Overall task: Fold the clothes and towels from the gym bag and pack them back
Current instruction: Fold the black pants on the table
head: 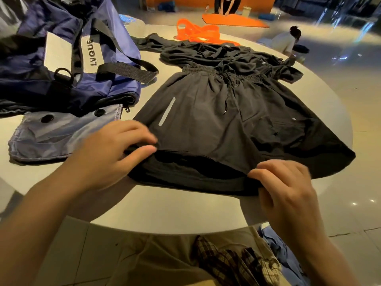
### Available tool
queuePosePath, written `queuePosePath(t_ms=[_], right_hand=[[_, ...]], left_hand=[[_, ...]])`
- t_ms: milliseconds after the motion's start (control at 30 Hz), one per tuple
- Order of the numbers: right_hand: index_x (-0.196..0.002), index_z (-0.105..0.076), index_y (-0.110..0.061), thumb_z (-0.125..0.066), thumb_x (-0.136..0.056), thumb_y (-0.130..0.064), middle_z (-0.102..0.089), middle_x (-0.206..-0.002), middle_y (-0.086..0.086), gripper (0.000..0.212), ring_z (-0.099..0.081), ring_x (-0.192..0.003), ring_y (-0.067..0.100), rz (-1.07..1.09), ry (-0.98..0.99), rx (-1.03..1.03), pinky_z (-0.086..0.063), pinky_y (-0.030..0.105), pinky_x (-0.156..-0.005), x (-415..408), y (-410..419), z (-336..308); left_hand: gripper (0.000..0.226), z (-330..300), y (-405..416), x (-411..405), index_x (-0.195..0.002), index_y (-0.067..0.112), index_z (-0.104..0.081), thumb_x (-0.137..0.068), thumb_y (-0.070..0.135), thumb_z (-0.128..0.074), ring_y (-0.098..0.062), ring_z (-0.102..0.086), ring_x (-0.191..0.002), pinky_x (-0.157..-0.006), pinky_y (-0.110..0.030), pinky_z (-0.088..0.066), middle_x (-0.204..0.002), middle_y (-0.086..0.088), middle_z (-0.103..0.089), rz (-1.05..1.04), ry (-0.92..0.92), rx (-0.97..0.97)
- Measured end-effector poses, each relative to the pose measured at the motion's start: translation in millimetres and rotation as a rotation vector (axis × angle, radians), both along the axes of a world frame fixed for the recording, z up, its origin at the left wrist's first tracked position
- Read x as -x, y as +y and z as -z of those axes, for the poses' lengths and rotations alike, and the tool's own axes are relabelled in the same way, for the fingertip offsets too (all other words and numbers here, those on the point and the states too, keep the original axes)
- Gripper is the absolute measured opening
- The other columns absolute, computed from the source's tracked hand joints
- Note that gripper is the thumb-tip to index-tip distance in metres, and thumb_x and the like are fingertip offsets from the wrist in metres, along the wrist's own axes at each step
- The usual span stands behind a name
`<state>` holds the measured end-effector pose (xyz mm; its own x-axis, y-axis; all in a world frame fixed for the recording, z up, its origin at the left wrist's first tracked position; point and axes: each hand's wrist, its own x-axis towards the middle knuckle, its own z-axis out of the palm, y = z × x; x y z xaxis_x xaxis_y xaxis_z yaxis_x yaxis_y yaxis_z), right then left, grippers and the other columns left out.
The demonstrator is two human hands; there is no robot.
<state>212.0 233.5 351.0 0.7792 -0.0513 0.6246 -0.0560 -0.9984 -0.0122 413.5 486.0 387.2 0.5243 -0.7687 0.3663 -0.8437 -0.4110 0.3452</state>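
Observation:
Black shorts [216, 120] with a drawstring and a reflective stripe lie spread flat on the round white table [165, 211]. My left hand [111, 153] pinches the hem of the left leg between thumb and fingers. My right hand [284, 186] grips the hem near the middle, at the table's front. Behind the shorts lies a crumpled black shirt [216, 53]. The blue gym bag [61, 58], open and slumped, sits at the left with black straps and a white label.
A grey-blue flap [57, 135] of the bag spreads beside my left hand. Orange fabric [198, 33] lies at the table's far side. Checked and blue cloth [247, 263] rests on my lap. People crouch by an orange mat [233, 19] on the floor beyond.

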Motion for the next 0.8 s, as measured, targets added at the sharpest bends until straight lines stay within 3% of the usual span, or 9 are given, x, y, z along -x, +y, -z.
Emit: queuePosePath(t_ms=[100,200,300,400,467,567,633,733,800], right_hand=[[-0.113,-0.057,-0.011,-0.053,-0.087,-0.014,-0.055,-0.113,0.008,0.026,-0.052,-0.091,0.017,-0.111,0.080,-0.092,-0.049,0.022,-0.072,1,6,-2],[-0.113,-0.056,-0.029,-0.071,-0.076,-0.007,-0.047,-0.123,-0.010,0.045,-0.053,-0.104,0.005,-0.237,0.198,-0.398,-0.047,0.009,-0.082,14,0,-7],[-0.107,-0.065,-0.033,-0.065,-0.079,-0.032,-0.052,-0.122,-0.016,0.028,-0.053,-0.116,0.009,-0.279,0.127,-0.738,-0.046,0.014,-0.089,17,-4,-26],[-0.127,-0.057,-0.029,-0.054,-0.085,-0.051,-0.047,-0.137,-0.015,0.048,-0.043,-0.129,0.004,-0.200,0.194,-0.556,-0.041,0.015,-0.098,0,-4,-34],[-0.138,-0.044,-0.036,-0.034,-0.086,-0.070,-0.034,-0.148,-0.021,0.063,-0.028,-0.135,-0.006,-0.187,0.387,-0.395,-0.032,0.018,-0.108,-10,2,-27],[-0.142,-0.039,-0.034,-0.015,-0.089,-0.072,-0.031,-0.150,-0.019,0.069,-0.013,-0.138,-0.008,-0.183,0.481,-0.270,-0.007,0.016,-0.116,-7,10,-5],[-0.140,-0.045,-0.032,-0.025,-0.096,-0.062,-0.039,-0.148,-0.016,0.057,-0.022,-0.139,-0.003,-0.237,0.443,-0.312,-0.008,0.018,-0.117,-1,14,-4],[-0.128,-0.059,-0.029,-0.039,-0.099,-0.044,-0.056,-0.131,-0.020,0.038,-0.045,-0.128,-0.002,-0.343,0.283,-0.579,-0.031,0.024,-0.111,5,7,-12],[-0.120,-0.062,-0.023,-0.044,-0.096,-0.029,-0.060,-0.123,-0.016,0.031,-0.050,-0.122,0.002,-0.250,0.059,-0.620,-0.038,0.024,-0.105,2,-2,-16]], left_hand=[[0.086,10,-23,-15,-0.142,0.044,-0.034,-0.074,0.086,-0.004,-0.010,-0.024,-0.141,-0.113,-0.027,-0.018,-0.153,0.011,-0.027,-0.024,0.127,-0.290],[0.096,20,-18,-23,-0.139,0.057,-0.007,-0.053,0.092,0.018,-0.012,-0.003,-0.147,-0.118,-0.038,-0.002,-0.159,0.017,-0.007,-0.043,0.092,-0.562],[0.090,8,-23,-14,-0.137,0.050,-0.035,-0.064,0.094,-0.005,-0.004,-0.022,-0.141,-0.118,-0.041,-0.004,-0.151,0.020,-0.027,-0.002,0.085,-0.323],[0.064,5,-44,1,-0.133,0.044,-0.049,-0.078,0.074,-0.034,0.000,-0.036,-0.132,-0.110,-0.032,-0.031,-0.145,0.022,-0.037,0.185,0.052,-0.227],[0.042,8,-50,7,-0.112,0.034,-0.066,-0.083,0.051,-0.042,-0.005,-0.059,-0.110,-0.085,-0.032,-0.055,-0.125,0.016,-0.058,0.276,-0.038,-0.212],[0.023,9,-36,5,-0.089,0.028,-0.068,-0.084,0.037,-0.048,-0.011,-0.068,-0.082,-0.062,-0.032,-0.057,-0.092,0.009,-0.069,0.274,-0.101,-0.157],[0.036,0,-22,6,-0.085,0.032,-0.066,-0.090,0.056,-0.040,-0.008,-0.066,-0.082,-0.063,-0.031,-0.056,-0.092,0.013,-0.066,0.234,-0.106,-0.185],[0.054,-10,-32,26,-0.084,0.031,-0.070,-0.090,0.069,-0.032,-0.005,-0.062,-0.094,-0.080,-0.035,-0.053,-0.103,0.015,-0.064,0.210,-0.084,-0.134],[0.054,-10,-59,43,-0.114,0.040,-0.061,-0.089,0.071,-0.025,0.000,-0.045,-0.124,-0.107,-0.039,-0.035,-0.131,0.018,-0.052,0.194,0.098,-0.120]])
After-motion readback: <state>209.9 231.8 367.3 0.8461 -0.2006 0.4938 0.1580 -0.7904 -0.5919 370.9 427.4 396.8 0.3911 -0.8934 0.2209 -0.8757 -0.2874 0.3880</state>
